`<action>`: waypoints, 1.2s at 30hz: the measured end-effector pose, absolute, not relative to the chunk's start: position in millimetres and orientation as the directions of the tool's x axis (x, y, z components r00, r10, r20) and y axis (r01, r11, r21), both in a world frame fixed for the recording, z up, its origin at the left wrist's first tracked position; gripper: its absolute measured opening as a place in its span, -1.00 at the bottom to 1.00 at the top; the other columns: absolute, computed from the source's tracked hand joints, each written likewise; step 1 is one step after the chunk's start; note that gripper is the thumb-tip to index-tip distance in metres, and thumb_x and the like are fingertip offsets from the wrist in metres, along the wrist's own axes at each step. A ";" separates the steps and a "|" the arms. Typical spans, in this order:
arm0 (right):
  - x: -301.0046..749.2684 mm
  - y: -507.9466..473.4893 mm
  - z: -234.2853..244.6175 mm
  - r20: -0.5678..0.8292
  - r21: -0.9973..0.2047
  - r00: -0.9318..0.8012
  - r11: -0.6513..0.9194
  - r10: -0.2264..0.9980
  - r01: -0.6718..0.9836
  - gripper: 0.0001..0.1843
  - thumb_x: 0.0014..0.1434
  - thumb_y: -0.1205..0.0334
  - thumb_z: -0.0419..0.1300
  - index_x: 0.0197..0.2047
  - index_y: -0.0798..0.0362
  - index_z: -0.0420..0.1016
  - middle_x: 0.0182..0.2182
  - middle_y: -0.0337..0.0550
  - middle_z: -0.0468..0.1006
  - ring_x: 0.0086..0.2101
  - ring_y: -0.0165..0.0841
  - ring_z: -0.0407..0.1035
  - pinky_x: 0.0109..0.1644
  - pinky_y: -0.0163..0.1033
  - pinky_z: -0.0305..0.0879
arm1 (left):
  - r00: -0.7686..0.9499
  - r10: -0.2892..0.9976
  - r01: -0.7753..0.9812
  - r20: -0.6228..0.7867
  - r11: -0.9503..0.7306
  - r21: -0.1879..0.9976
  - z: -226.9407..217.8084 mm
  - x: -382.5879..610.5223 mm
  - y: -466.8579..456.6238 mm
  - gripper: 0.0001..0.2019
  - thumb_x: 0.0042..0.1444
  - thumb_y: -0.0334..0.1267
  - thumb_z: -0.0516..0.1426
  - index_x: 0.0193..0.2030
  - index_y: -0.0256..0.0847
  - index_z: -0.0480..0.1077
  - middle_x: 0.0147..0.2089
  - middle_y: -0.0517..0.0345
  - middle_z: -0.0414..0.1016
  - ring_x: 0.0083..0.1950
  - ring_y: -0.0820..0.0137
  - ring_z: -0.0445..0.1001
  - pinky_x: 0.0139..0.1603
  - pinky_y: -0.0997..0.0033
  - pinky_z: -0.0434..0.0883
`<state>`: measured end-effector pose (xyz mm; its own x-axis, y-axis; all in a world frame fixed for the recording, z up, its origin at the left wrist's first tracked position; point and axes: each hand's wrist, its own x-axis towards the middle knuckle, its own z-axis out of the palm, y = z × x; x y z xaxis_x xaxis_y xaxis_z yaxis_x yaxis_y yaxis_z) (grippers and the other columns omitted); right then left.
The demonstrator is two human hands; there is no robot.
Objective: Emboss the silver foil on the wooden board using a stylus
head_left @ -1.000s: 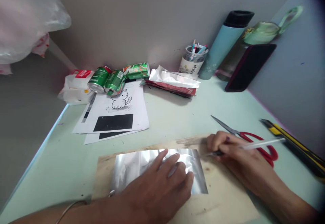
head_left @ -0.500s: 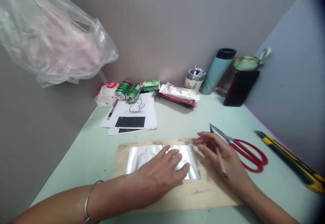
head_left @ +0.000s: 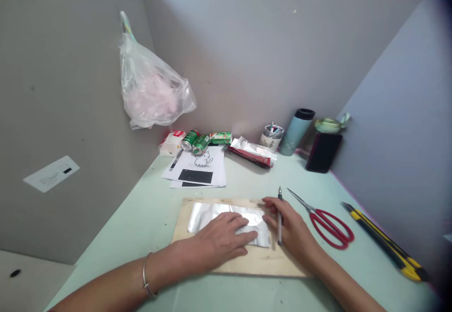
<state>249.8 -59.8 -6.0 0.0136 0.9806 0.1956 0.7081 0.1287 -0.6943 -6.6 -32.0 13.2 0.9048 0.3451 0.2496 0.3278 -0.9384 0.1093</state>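
A shiny silver metal sheet (head_left: pixel 204 214) lies on a pale wooden board (head_left: pixel 257 266) at the table's front. My left hand (head_left: pixel 224 236) rests palm down across the sheet, fingers stretched out and covering part of it. At the sheet's right end is my right hand (head_left: pixel 293 225), fingers bent, with a pen (head_left: pixel 280 220) held between them, tip pointing away from me. The right fingertips are close to the sheet's upper right corner; whether they touch it I cannot tell.
Red-handled scissors (head_left: pixel 328 225) and a yellow-black utility knife (head_left: pixel 384 241) lie on the right. Behind are printed papers (head_left: pixel 215 168), green cans (head_left: pixel 201 144), a red packet (head_left: pixel 252 157), a pen cup (head_left: pixel 271 141), a tumbler (head_left: pixel 296 133) and a phone (head_left: pixel 324 152). A plastic bag (head_left: pixel 151 90) hangs at left.
The camera view has swung up and left. On the board the metal sheet has turned slightly clockwise. My left hand stays on it, and the right hand still holds the pen.
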 end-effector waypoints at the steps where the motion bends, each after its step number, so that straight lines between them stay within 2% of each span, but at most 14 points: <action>1: 250.3 -59.7 -6.5 0.195 -0.691 0.011 0.130 0.981 0.711 -0.70 0.28 0.18 0.16 0.09 -0.14 0.41 -0.10 -0.09 0.51 -0.10 -0.15 0.48 -0.01 -0.03 0.42 | 0.903 0.345 0.326 0.256 -0.938 0.116 12.7 -7.6 -32.5 -0.68 0.39 -0.19 0.15 0.23 -0.12 0.32 0.23 0.00 0.36 0.24 0.19 0.32 0.23 0.24 0.32; 7: 253.4 -58.1 -9.2 0.199 -0.681 0.002 0.137 0.980 0.719 -0.68 0.27 0.18 0.18 0.10 -0.13 0.40 -0.09 -0.10 0.53 -0.10 -0.17 0.49 -0.01 -0.05 0.43 | 0.902 0.342 0.317 0.262 -0.939 0.134 12.2 -9.9 -33.2 -0.65 0.40 -0.18 0.15 0.27 -0.12 0.32 0.24 -0.02 0.36 0.27 0.20 0.30 0.25 0.23 0.32; 12: 253.5 -58.5 -9.9 0.205 -0.671 -0.006 0.145 0.979 0.728 -0.68 0.28 0.18 0.18 0.10 -0.12 0.39 -0.06 -0.09 0.52 -0.07 -0.17 0.48 0.02 -0.04 0.43 | 0.909 0.354 0.339 0.219 -0.935 0.105 15.2 -7.9 -38.7 -0.64 0.41 -0.18 0.13 0.27 -0.22 0.35 0.26 -0.11 0.39 0.31 0.14 0.32 0.27 0.18 0.32; 16: 252.4 -60.5 -9.5 0.201 -0.658 -0.014 0.146 0.979 0.739 -0.71 0.30 0.15 0.16 0.09 -0.12 0.39 -0.05 -0.07 0.51 -0.07 -0.15 0.49 0.02 -0.03 0.43 | 0.914 0.373 0.366 0.160 -0.928 0.075 18.2 -3.8 -44.7 -0.55 0.42 -0.09 0.10 0.32 -0.32 0.30 0.36 -0.20 0.32 0.40 0.04 0.24 0.36 0.04 0.24; 20: 251.0 -61.7 -8.2 0.201 -0.648 -0.019 0.148 0.979 0.747 -0.73 0.30 0.14 0.17 0.07 -0.12 0.40 -0.06 -0.09 0.51 -0.07 -0.16 0.50 0.02 -0.04 0.44 | 0.938 0.329 0.323 0.109 -0.944 0.067 21.8 -2.9 -51.9 -0.47 0.46 -0.04 0.02 0.40 -0.37 0.21 0.41 -0.14 0.26 0.47 0.14 0.13 0.45 0.09 0.11; 24: 250.3 -62.0 -7.3 0.207 -0.643 -0.019 0.151 0.978 0.751 -0.74 0.31 0.14 0.16 0.06 -0.11 0.41 -0.07 -0.09 0.51 -0.09 -0.18 0.50 0.00 -0.06 0.45 | 0.957 0.281 0.277 0.070 -0.958 0.069 22.1 -4.8 -60.6 -0.29 0.42 0.17 -0.05 0.44 -0.42 0.15 0.44 -0.14 0.21 0.49 0.16 0.10 0.47 0.10 0.08; 27: 250.1 -63.0 -6.6 0.207 -0.641 -0.020 0.151 0.978 0.753 -0.75 0.31 0.13 0.16 0.05 -0.11 0.41 -0.07 -0.09 0.51 -0.11 -0.18 0.51 -0.04 -0.08 0.46 | 0.960 0.271 0.271 0.067 -0.963 0.014 14.7 -4.4 -66.0 -0.19 0.37 0.26 -0.06 0.46 -0.44 0.12 0.47 -0.15 0.14 0.51 0.12 0.05 0.46 0.07 0.08; 32: 250.0 -65.7 -4.8 0.214 -0.642 -0.022 0.157 0.977 0.751 -0.76 0.33 0.13 0.16 0.06 -0.13 0.42 -0.09 -0.10 0.50 -0.12 -0.18 0.51 -0.06 -0.09 0.45 | 0.954 0.270 0.289 0.131 -0.943 -0.163 -7.0 -0.6 -70.2 -0.08 0.29 0.37 -0.03 0.44 -0.48 0.14 0.48 -0.19 0.11 0.51 0.05 0.02 0.44 0.03 0.09; 36: 250.6 -67.2 -4.4 0.239 -0.649 -0.030 0.183 0.970 0.739 -0.75 0.33 0.12 0.16 0.06 -0.11 0.41 -0.13 -0.10 0.48 -0.18 -0.20 0.50 -0.08 -0.10 0.43 | 0.964 0.228 0.254 0.134 -0.941 -0.223 -7.7 -0.8 -67.0 -0.16 0.33 0.32 -0.05 0.43 -0.42 0.19 0.47 -0.13 0.15 0.48 0.07 0.07 0.43 0.01 0.09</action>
